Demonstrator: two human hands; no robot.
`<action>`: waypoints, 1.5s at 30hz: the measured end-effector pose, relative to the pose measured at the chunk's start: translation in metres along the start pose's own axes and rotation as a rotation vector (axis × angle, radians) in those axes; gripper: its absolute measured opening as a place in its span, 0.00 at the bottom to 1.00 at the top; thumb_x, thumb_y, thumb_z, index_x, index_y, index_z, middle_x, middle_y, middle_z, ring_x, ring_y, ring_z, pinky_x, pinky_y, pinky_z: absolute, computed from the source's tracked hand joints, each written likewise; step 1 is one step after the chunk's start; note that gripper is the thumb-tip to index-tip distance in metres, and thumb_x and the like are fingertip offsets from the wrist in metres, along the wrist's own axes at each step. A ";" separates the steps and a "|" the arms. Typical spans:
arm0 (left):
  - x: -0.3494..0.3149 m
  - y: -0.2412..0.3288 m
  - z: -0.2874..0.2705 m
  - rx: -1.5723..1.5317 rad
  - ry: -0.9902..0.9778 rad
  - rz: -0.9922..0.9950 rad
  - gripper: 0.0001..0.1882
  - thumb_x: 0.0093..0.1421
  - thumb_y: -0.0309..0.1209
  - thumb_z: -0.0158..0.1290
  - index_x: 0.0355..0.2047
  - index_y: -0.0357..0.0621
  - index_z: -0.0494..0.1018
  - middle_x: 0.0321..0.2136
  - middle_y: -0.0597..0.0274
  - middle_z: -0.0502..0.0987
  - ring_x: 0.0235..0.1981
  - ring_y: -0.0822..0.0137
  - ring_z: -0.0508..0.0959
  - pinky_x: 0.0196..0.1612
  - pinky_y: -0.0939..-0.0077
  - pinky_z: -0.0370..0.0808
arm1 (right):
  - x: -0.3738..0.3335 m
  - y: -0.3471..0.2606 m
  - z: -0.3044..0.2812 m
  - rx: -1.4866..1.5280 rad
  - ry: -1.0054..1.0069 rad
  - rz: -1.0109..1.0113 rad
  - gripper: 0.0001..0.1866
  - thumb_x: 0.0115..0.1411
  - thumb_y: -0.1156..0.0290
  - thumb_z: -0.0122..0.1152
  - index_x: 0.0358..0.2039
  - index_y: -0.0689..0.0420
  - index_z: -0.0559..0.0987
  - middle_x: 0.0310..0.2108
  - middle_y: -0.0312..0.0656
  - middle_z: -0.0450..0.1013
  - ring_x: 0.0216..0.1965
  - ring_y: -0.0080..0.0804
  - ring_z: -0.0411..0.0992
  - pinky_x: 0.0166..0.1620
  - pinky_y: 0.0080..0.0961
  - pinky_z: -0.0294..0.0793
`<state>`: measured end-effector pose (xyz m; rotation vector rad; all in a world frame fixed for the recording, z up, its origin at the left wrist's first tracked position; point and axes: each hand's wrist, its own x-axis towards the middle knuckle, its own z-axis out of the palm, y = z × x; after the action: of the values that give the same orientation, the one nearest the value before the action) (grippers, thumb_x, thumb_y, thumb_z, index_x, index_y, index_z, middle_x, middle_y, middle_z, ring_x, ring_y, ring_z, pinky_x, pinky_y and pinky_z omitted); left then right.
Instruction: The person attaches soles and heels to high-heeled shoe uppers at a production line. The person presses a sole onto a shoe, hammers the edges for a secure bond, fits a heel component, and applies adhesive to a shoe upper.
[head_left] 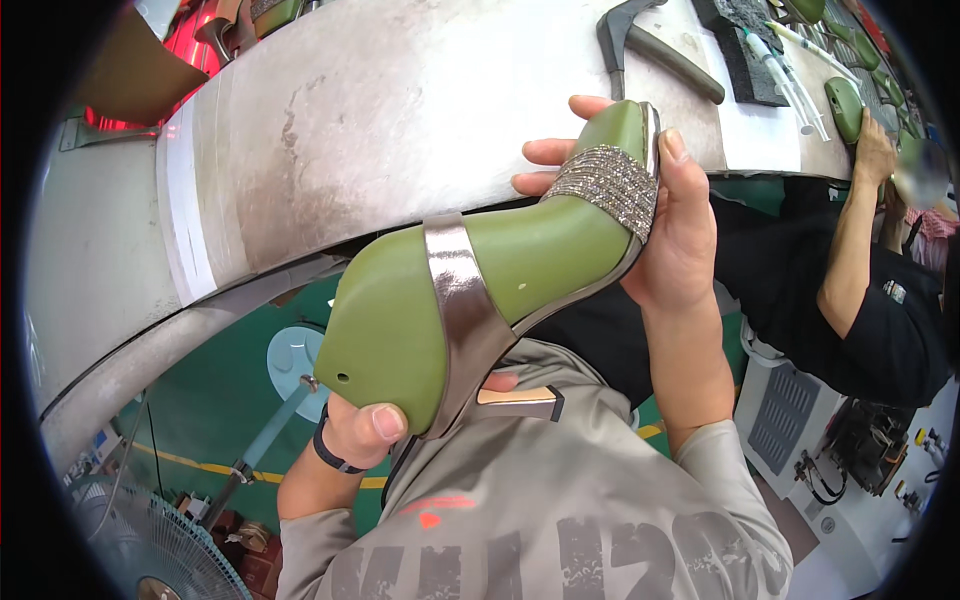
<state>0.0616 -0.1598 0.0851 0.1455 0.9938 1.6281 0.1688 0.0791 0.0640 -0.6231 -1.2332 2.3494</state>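
Gripping the heel end of a green shoe last [390,300], the left hand [362,432] is resting its thumb on it, while the right hand [682,240] is grasping the toe end around a glittering strap [605,188]. Carrying a metallic bronze strap [460,275] and a block heel [520,402], the shoe last is slanting up rightward before the near edge of the tabletop [370,120]. Farther right, plastic syringes [778,72] are lying near a second green last [843,105] that a co-worker's hand [876,150] is touching.

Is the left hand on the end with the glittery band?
No, the right hand holds the green shoe last by the glittery band, while the left hand grips the opposite end.
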 end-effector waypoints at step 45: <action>0.029 0.017 0.038 1.450 -0.128 0.724 0.65 0.48 0.37 0.74 0.73 0.24 0.41 0.68 0.25 0.58 0.63 0.32 0.71 0.64 0.50 0.71 | -0.043 -0.030 0.060 -0.996 0.030 -0.798 0.29 0.52 0.73 0.75 0.52 0.74 0.78 0.42 0.57 0.82 0.39 0.46 0.85 0.41 0.30 0.86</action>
<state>0.0612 -0.1149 0.1090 1.6992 1.9744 1.1052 0.1747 0.0323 0.1281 -0.3126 -2.1122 0.9993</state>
